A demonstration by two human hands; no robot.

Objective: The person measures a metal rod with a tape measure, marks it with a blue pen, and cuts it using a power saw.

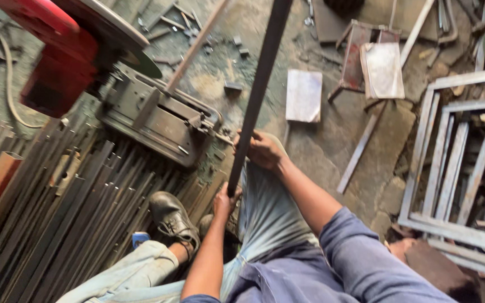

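hands [254,168]: 2 | dark bar [259,84]: 1 | chop saw [85,50]: 1 | shoe [172,216]: 1

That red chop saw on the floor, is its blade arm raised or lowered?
Raised. The red chop saw has its blade disc tilted up, clear of the grey vise base below it.

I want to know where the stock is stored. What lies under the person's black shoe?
The black shoe rests on a pile of long dark metal bars lying side by side. The floor beneath the pile is covered and cannot be seen.
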